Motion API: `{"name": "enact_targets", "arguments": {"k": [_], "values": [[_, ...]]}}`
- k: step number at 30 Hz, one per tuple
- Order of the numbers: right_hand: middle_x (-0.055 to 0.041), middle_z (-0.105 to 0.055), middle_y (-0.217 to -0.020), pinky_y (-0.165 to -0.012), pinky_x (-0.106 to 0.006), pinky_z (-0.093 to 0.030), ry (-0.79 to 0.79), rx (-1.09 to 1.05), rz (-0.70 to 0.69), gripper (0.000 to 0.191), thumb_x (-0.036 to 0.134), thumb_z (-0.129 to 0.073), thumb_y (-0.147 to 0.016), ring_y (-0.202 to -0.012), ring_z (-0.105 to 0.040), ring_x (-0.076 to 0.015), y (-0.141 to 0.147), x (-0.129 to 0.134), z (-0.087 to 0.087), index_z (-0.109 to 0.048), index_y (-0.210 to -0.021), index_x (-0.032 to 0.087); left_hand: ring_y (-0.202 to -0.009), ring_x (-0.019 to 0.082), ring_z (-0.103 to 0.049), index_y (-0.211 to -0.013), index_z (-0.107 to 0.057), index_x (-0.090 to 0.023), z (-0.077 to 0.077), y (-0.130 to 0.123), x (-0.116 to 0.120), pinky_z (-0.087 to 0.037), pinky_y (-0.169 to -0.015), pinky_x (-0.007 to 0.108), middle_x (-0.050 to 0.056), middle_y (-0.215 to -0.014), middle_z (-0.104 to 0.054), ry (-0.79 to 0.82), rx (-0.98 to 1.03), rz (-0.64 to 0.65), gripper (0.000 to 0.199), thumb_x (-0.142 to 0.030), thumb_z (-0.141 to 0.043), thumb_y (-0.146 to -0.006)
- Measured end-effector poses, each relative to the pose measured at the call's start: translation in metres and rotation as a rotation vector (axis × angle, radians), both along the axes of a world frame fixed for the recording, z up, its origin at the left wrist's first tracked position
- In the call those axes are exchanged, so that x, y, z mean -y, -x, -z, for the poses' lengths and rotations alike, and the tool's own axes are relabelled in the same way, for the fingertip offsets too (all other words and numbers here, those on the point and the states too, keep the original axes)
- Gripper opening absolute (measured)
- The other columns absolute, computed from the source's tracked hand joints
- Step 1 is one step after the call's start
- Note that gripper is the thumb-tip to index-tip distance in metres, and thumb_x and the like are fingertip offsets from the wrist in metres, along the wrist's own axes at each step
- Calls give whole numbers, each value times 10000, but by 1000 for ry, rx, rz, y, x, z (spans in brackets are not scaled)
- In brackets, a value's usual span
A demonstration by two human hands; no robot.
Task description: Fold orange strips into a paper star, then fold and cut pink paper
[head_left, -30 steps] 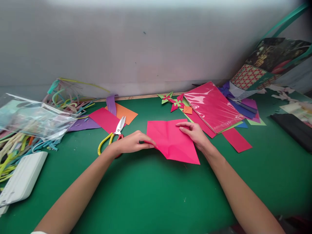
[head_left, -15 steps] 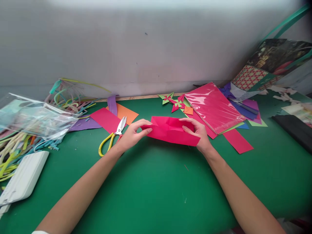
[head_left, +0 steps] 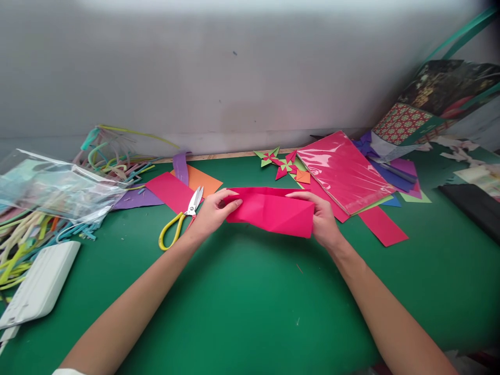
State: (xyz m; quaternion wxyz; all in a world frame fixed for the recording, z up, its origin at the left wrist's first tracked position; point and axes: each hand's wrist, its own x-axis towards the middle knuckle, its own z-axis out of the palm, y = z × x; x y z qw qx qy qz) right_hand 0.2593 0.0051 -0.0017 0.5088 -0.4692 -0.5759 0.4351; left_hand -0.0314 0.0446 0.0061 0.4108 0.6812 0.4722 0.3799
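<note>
A creased red sheet of paper [head_left: 269,213], folded over lengthwise, is held up above the green tabletop between both hands. My left hand [head_left: 216,211] pinches its left end, thumb in front and fingers behind. At the opposite end, my right hand [head_left: 324,219] grips the paper; its thumb is hidden behind the near layer. Scissors [head_left: 182,219] with yellow handles lie just left of my left hand, blades pointing away. Beside them rest a red paper rectangle [head_left: 172,192] and an orange sheet [head_left: 205,179].
Folded red-and-green paper stars [head_left: 286,165] and a plastic-wrapped red paper pack [head_left: 344,172] lie at the back. On the left are a clear plastic bag [head_left: 58,182], many coloured strips [head_left: 31,234] and a white device [head_left: 41,281]. A black case [head_left: 472,211] lies right.
The paper's near layer has tipped up and now faces me, narrowing the gap between the layers. My right thumb has slipped out of sight behind it.
</note>
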Motion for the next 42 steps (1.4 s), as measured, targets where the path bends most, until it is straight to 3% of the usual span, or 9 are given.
{"name": "enact_targets", "arguments": {"k": [6, 11, 15, 21, 24, 28, 31, 36, 42], "values": [[-116, -773, -1069, -852, -413, -586, 222, -207, -157, 858, 888, -225, -896, -1133, -692, -336, 1, -2, 3, -744, -1198, 275, -924, 211, -639, -961, -740, -213, -1, 1, 0, -497, -771, 321, 42, -962, -716, -231, -148, -194, 217, -397, -624, -955], [-88, -761, -1061, -832, -384, -576, 171, -163, -108, 543, 728, -614, -887, -1041, -702, -309, 2, -1, 5, -743, -1142, 266, -931, 213, -631, -962, -736, -220, -3, -1, 3, -484, -756, 319, 41, -960, -703, -257, -165, -231, 211, -402, -630, -954], [-55, -733, -955, -765, -353, -562, 113, -96, 32, 333, 569, -731, -874, -898, -680, -262, 3, -2, 8, -748, -933, 242, -894, 211, -656, -985, -732, -208, -1, -1, 2, -521, -760, 315, 37, -955, -726, -109, 14, -185, 295, -490, -666, -927], [-32, -700, -848, -675, -329, -540, 90, -141, 222, 301, 536, -737, -869, -766, -650, -223, -2, -8, 17, -689, -832, 241, -1162, 317, -672, -1259, -694, -250, 9, 10, -6, -582, -945, 441, 103, -1184, -741, 194, 320, 164, 617, -723, -623, -870], [-34, -718, -886, -680, -323, -550, 93, -186, 272, 296, 534, -737, -869, -756, -659, -211, -6, -12, 20, -690, -861, 242, -1344, 362, -571, -1285, -695, -257, 11, 10, -6, -542, -1053, 487, 132, -1395, -644, 171, 325, 265, 653, -673, -759, -786], [-43, -739, -921, -695, -329, -571, 122, -173, 279, 326, 564, -738, -858, -783, -680, -221, -9, -15, 23, -703, -883, 240, -1493, 349, -412, -1062, -775, -248, 10, 3, -3, -444, -1176, 535, 84, -1575, -483, 67, 254, 149, 331, -500, -775, -848], [-41, -744, -921, -709, -324, -583, 136, -233, 255, 321, 550, -770, -840, -791, -684, -216, -8, -15, 24, -722, -877, 236, -1496, 335, -410, -900, -773, -234, 10, 1, -4, -401, -1211, 553, 51, -1621, -420, -58, 239, 90, 221, -451, -773, -864], [-53, -751, -889, -709, -354, -593, 178, -265, 236, 327, 549, -791, -819, -782, -694, -236, -10, -15, 23, -728, -875, 233, -1479, 329, -427, -815, -759, -234, 9, 5, -9, -377, -1224, 571, 38, -1626, -417, -190, 211, 90, 248, -478, -788, -847], [-39, -706, -797, -644, -343, -561, 158, -207, 261, 371, 580, -791, -802, -704, -651, -217, -15, -17, 23, -681, -797, 226, -1508, 343, -378, -845, -758, -226, 10, 8, -10, -359, -1235, 574, 53, -1634, -398, -159, 169, 117, 310, -536, -758, -854]]}}
